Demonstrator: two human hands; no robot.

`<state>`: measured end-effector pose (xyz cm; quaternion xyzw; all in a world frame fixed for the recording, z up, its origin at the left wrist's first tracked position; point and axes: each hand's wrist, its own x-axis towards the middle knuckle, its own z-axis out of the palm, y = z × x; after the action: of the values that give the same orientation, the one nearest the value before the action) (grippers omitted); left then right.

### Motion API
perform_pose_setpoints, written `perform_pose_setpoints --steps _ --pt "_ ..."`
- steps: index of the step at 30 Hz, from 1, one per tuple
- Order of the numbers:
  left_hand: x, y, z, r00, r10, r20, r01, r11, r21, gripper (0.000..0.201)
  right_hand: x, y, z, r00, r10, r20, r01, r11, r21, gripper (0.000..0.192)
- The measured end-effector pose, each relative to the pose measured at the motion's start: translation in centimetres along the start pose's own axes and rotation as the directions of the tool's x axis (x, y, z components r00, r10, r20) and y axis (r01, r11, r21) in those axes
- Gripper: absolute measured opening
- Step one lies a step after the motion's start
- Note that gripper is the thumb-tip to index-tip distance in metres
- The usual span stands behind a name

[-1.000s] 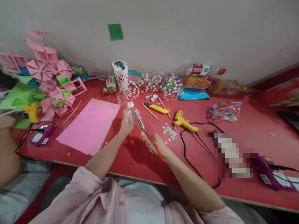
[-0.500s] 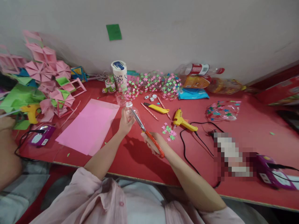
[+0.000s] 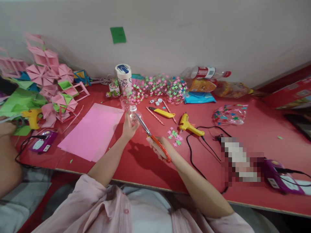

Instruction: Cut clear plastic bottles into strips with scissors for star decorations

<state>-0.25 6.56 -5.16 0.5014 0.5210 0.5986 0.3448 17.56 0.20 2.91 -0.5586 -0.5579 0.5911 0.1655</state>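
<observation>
My left hand (image 3: 130,127) is closed around a clear plastic bottle top (image 3: 133,113) with a neck pointing away from me. In my right hand (image 3: 159,147) are orange-handled scissors (image 3: 163,149), their metal blades reaching forward to the side of the clear plastic. Whether the blade tips touch the plastic or pass into it, I cannot tell. Right of my hands lie small pink and green paper stars (image 3: 175,137), a yellow glue gun (image 3: 190,127) and a yellow utility knife (image 3: 163,112).
Pink paper sheets (image 3: 91,132) lie at the left. Behind stand a white tumbler (image 3: 124,79) and star-covered clear plastic (image 3: 157,87). Folded paper models (image 3: 46,71) fill the far left, near another person's arm (image 3: 9,155). A black cord (image 3: 190,155) and purple power strip (image 3: 282,176) lie right.
Both hands stay nearly in place, the scissors still beside the bottle top. The view has shifted slightly, so things at the right appear a little further left.
</observation>
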Motion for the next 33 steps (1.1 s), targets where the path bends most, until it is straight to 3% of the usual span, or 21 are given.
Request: perform_pose_setpoints --steps 4,8,10,12,14,17,19,21,26,30,33 --pt "0.0 0.4 0.0 0.999 -0.031 -0.016 0.03 0.998 -0.053 0.061 0.4 0.5 0.0 0.999 -0.016 0.031 0.016 1.0 0.016 0.05" --pt "0.6 0.7 -0.1 0.984 -0.057 -0.171 0.031 0.988 -0.149 0.047 0.8 1.5 0.2 0.996 -0.071 0.058 0.075 0.994 -0.073 0.05" --pt "1.0 0.8 -0.1 0.967 -0.146 -0.21 0.081 0.954 -0.289 0.041 1.0 1.8 0.3 0.992 -0.12 0.03 0.123 0.985 -0.117 0.049" --pt "1.2 1.1 0.1 0.957 -0.26 -0.126 0.172 0.865 -0.472 0.042 1.1 2.0 0.2 0.982 -0.176 -0.065 0.166 0.976 -0.141 0.049" --pt "1.0 1.6 0.4 0.942 -0.334 0.031 0.285 0.747 -0.601 0.044 1.3 2.0 -0.1 0.956 -0.227 -0.184 0.199 0.967 -0.161 0.049" --pt "0.3 2.4 0.8 0.882 -0.388 0.269 0.463 0.598 -0.654 0.044 1.7 2.0 -0.7 0.911 -0.265 -0.315 0.218 0.96 -0.177 0.049" --pt "-0.2 2.8 0.9 0.836 -0.412 0.361 0.542 0.529 -0.653 0.043 2.1 2.1 -1.0 0.893 -0.279 -0.354 0.223 0.956 -0.191 0.05" --pt "-0.5 3.1 1.0 0.808 -0.44 0.391 0.584 0.511 -0.631 0.044 2.4 2.2 -1.2 0.874 -0.302 -0.382 0.224 0.946 -0.236 0.05" --pt "-1.0 3.1 1.5 0.783 -0.444 0.434 0.621 0.588 -0.518 0.045 2.9 2.3 -0.9 0.845 -0.364 -0.391 0.204 0.896 -0.395 0.048" --pt "-1.3 3.4 1.8 0.797 -0.437 0.416 0.602 0.62 -0.503 0.039 2.7 2.3 -0.5 0.848 -0.398 -0.349 0.233 0.873 -0.429 0.043" --pt "-1.5 3.7 1.9 0.808 -0.428 0.405 0.589 0.581 -0.561 0.037 2.6 2.3 -0.4 0.857 -0.402 -0.324 0.219 0.851 -0.477 0.037"
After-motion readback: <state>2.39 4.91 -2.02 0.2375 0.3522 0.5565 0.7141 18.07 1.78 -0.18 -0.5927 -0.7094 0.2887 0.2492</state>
